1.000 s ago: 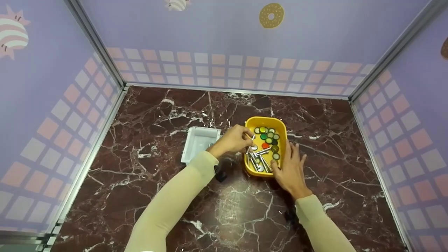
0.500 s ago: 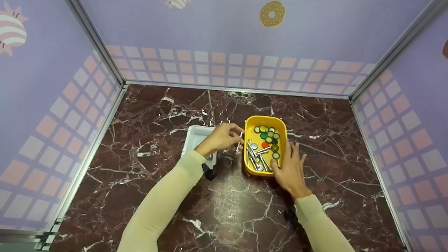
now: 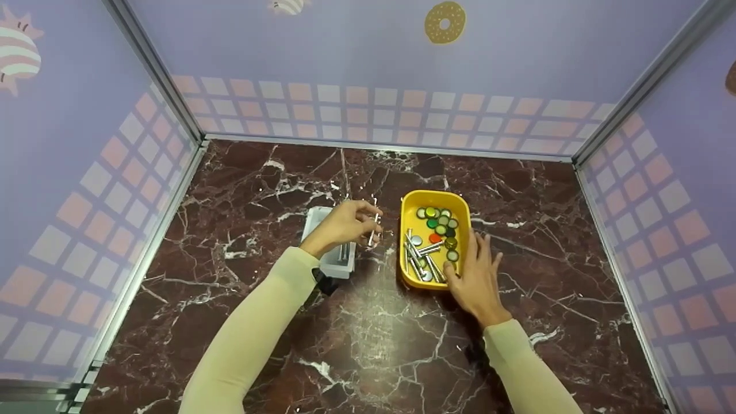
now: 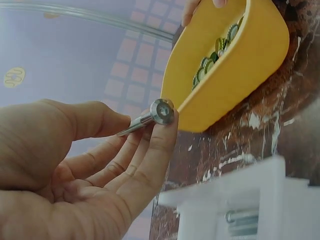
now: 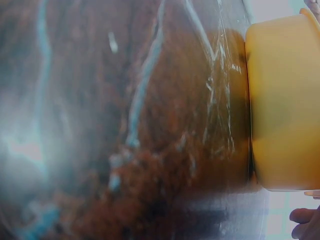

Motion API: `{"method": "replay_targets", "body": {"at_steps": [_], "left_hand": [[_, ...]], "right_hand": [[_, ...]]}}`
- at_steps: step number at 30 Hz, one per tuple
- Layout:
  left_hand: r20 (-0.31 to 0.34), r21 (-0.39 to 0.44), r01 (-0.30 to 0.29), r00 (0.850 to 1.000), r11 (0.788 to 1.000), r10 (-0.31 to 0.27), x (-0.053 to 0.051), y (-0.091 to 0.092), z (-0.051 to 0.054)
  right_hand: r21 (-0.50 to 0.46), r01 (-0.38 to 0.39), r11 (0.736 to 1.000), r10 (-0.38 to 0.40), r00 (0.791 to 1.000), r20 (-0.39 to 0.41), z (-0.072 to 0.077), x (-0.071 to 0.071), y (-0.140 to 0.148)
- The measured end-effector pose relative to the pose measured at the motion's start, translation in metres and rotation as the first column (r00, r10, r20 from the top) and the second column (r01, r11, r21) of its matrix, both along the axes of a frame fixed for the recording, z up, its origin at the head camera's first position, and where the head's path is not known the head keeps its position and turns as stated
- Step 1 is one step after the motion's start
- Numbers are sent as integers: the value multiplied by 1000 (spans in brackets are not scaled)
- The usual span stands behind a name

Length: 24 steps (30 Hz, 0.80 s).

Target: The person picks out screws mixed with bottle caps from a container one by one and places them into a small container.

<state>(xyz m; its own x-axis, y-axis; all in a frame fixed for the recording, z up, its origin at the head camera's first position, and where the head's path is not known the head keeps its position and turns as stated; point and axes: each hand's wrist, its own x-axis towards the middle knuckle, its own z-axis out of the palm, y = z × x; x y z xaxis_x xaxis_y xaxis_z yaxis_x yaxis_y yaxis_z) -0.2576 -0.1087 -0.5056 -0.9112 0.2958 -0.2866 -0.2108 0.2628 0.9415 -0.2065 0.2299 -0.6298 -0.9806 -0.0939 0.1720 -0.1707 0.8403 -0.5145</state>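
Head view: lilac panels (image 3: 356, 46) enclose a dark-red marbled table (image 3: 379, 339). Nearer its far edge, the left hand (image 3: 340, 225) pinches a bolt (image 3: 374, 231) between white tray (image 3: 338, 272) and yellow bin (image 3: 437, 197); the right hand (image 3: 476, 287), fingers spread, rests on the bin's right rim.

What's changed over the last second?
The left grip, pinching a bolt, has moved leftward from over the yellow bin toward the white tray; the bolt is now held between the two. The right grip stays at the yellow bin's right side; bin and tray look unmoved.
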Motion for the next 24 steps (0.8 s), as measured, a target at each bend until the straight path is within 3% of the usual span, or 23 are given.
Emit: {"method": "replay_targets", "body": {"at_steps": [10, 24], "left_hand": [[-20, -69, -37, 999, 997, 35, 2, -29, -2], [7, -107, -89, 996, 990, 90, 1, -60, -9]], "right_hand": [[-15, -1, 1000, 1, 1000, -1, 0, 1, 1], [-27, -4, 1000, 4, 1000, -3, -2, 0, 0]]}}
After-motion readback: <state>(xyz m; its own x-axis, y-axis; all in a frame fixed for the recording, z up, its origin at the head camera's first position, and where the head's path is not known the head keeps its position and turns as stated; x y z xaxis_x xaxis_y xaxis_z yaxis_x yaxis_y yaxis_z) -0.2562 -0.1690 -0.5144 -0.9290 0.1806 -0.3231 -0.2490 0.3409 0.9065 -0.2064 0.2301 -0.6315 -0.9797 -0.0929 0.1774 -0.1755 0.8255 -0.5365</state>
